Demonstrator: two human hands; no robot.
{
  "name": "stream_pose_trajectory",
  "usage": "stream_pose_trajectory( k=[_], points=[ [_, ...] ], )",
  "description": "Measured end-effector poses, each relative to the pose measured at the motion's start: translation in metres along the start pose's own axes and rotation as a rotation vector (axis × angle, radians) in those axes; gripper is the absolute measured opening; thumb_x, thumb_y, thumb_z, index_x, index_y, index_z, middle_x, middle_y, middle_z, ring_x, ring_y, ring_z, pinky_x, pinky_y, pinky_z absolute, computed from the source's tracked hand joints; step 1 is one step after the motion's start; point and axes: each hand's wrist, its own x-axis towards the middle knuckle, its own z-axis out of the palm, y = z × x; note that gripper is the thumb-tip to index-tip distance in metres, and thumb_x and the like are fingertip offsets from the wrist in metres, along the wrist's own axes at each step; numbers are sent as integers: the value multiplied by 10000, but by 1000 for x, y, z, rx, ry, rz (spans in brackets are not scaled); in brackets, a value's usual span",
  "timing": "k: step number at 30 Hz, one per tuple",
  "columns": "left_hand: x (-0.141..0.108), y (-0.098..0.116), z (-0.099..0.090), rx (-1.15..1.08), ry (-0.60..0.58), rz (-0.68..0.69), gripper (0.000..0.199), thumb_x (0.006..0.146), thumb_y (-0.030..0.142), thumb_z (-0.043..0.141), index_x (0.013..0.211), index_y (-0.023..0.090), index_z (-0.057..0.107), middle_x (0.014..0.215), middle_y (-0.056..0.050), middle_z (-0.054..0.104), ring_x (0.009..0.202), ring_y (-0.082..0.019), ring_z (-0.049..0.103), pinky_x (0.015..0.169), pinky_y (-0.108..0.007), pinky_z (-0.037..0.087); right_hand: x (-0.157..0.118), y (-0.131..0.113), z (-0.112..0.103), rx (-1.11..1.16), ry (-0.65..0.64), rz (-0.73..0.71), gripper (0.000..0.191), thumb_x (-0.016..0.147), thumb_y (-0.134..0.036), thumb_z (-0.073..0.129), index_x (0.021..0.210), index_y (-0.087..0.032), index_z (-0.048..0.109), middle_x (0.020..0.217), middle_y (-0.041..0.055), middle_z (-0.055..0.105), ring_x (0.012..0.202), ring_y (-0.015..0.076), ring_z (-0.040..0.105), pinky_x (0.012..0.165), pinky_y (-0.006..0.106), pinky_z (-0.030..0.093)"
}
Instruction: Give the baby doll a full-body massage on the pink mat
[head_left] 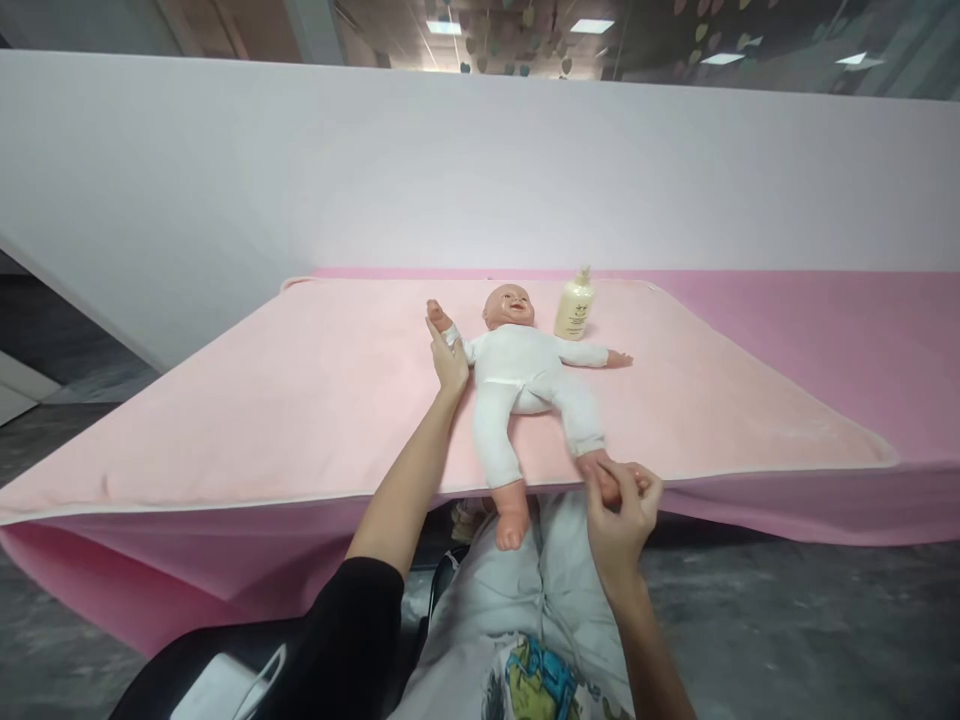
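A baby doll in a white suit lies on its back on a pale pink mat, head toward the wall. My left hand is closed round the doll's raised arm at the left, near its wrist. Down at the mat's front edge, my right hand pinches the doll's bare foot on the right side. The doll's other foot hangs over the edge, touched by neither hand. Beside the doll's head stands a pale yellow pump bottle.
Behind the mat rises a white wall panel with glass above it. A darker pink cover lies under the mat and drapes over the front edge. My legs are below the edge, and a white device is at the lower left.
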Motion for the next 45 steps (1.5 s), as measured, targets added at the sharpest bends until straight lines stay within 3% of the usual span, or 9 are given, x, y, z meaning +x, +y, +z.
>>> stream_pose_trajectory(
  k=[6,10,13,20,25,30,38,41,45],
  points=[
    [-8,20,-5,351,-130,175,621,885,204,444,1485,273,300,1263,-147,490,1019,-261,590,869,-387,464,59,-11,43,85,4,-10,181,843,-332,629,928,-178,672,946,83,466,892,188,551,792,347,506],
    [-12,26,-6,502,-267,356,580,830,69,447,1318,366,545,1299,-79,522,1120,-258,524,956,-415,408,104,-12,109,104,-315,30,186,860,-348,572,863,-194,677,948,78,443,953,213,540,800,349,504],
    [-14,22,-4,451,-234,330,602,800,43,447,1288,373,574,1276,-68,544,1128,-255,522,961,-420,413,116,-11,129,91,-430,68,172,854,-324,567,873,-186,668,978,83,437,960,218,540,784,346,508],
    [-5,2,3,40,4,8,533,797,174,487,1316,272,559,1196,-85,586,1104,-254,573,965,-379,454,69,-22,45,37,-194,-56,161,879,-336,565,911,-222,674,962,69,451,915,184,557,754,315,518],
    [5,-12,5,-236,149,-239,676,839,307,477,1478,283,261,1326,-73,550,1172,-244,549,981,-381,440,12,-17,0,-7,-91,-74,115,839,-222,634,947,-195,662,940,78,488,820,169,560,690,301,510],
    [3,-1,5,-163,135,-180,708,836,274,471,1500,256,225,1302,-103,537,1147,-258,551,974,-405,432,55,-12,21,42,-16,-119,140,822,-276,661,933,-190,668,943,79,470,857,182,553,732,318,508],
    [-11,19,5,152,-206,199,570,784,64,409,1244,331,615,1246,-63,565,1189,-263,510,1022,-467,392,125,12,133,199,-451,-36,154,839,-327,580,872,-192,648,970,71,443,975,213,527,857,377,491],
    [-8,13,6,78,-169,132,594,789,81,413,1327,294,545,1232,-76,569,1183,-248,523,1016,-430,419,105,20,111,186,-330,-10,189,846,-364,572,889,-193,637,949,62,440,948,205,520,865,385,484],
    [0,-4,11,-59,-60,18,605,831,156,423,1431,227,390,1301,-105,545,1229,-253,509,1051,-417,405,43,22,40,39,-85,-89,151,848,-310,595,940,-196,629,975,81,443,879,193,547,762,362,507]
  ],
)
